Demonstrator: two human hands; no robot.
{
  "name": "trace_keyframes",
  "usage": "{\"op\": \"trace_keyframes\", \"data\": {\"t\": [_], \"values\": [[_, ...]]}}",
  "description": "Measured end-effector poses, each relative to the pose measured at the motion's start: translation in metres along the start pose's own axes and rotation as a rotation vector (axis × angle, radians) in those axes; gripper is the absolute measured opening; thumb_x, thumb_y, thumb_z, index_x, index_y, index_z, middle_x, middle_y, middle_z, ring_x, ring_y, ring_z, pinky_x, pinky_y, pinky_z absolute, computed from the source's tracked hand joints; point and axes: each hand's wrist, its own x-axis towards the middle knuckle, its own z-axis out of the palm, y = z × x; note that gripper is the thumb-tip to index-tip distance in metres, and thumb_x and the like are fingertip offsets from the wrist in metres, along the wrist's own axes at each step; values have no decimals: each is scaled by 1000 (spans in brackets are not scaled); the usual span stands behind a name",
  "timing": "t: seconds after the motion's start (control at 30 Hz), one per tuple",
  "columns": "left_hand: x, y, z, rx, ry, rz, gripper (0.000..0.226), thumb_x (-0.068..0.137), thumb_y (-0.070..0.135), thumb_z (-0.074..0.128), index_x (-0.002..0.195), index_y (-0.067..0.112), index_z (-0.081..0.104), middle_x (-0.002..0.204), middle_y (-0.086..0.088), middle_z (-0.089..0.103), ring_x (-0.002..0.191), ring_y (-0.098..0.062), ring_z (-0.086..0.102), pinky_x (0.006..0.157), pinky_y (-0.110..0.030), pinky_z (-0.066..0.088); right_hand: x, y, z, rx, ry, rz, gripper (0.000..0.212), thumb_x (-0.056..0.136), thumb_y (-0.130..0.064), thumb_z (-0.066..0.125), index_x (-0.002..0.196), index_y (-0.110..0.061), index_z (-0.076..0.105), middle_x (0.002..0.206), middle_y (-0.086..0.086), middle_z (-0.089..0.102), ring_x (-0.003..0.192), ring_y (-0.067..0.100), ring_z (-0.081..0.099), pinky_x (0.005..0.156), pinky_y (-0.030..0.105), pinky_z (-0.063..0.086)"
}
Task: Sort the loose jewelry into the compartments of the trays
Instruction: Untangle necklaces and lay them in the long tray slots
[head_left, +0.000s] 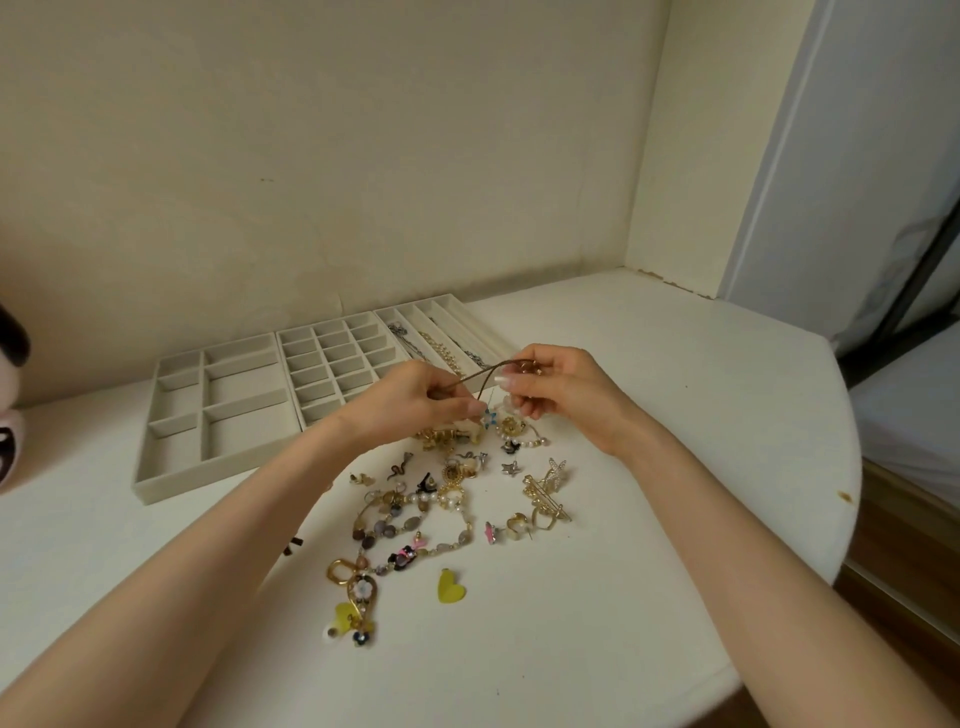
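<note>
The left hand (410, 402) and right hand (561, 392) each pinch one end of a thin brown cord (478, 376), fingers curled, raised above the loose jewelry (447, 499). That jewelry lies scattered on the white tabletop (675, 467), just in front of three grey trays (332, 358). Chains (441, 348) lie in the right tray's (457, 312) long compartments.

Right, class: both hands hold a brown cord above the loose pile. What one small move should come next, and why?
Probably carry the brown cord to the right tray and lay it in a free long slot. The left hand and right hand both pinch it above the pile. It is long like the chains already in that tray, whose rightmost slots look empty.
</note>
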Motion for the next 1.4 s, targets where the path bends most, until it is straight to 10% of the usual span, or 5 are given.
{"op": "trace_keyframes", "data": {"t": [0.27, 0.57, 0.87, 1.1, 1.4], "values": [[0, 0, -1, -81, 58, -28, 33, 91, 26, 57, 84, -6, 66, 46, 12, 29, 42, -4, 27, 43, -11, 23, -1, 3, 7, -182, -109, 52, 29, 74, -4, 76, 101, -13, 71, 83, 4, 58, 72, 10, 52, 66, 22, 47], [4, -4, 3, 123, 77, -24, 18, 85, 39, 63, 74, 26, 71, 69, -20, 58, 53, -14, 38, 53, -26, 28, -1, 0, -1, -191, -81, 39, 10, 84, -10, 69, 94, -9, 70, 65, 2, 57, 57, 11, 49, 54, 22, 39], [6, 0, -6, 216, 175, -9, 19, 86, 35, 63, 82, 18, 70, 53, 8, 47, 45, -5, 36, 50, -22, 26, -1, -2, -3, -12, -106, 47, 21, 90, -15, 61, 109, -10, 69, 61, 2, 56, 59, 16, 45, 56, 25, 37], [1, -1, -44, -302, 117, -31, 23, 83, 14, 66, 106, 11, 65, 73, -1, 47, 66, -9, 45, 62, -17, 41, 2, -3, -10, 115, 62, 101, 33, 90, 11, 45, 116, -2, 62, 77, 7, 60, 63, 10, 54, 54, 18, 47], [36, -25, -67, -463, 464, -111, 24, 89, -14, 45, 107, -2, 54, 82, -16, 63, 57, -8, 67, 57, -20, 57, 2, 1, -15, 91, 391, -7, 17, 87, 8, 58, 99, -2, 63, 74, 15, 67, 54, 17, 67, 54, 24, 56]]}}
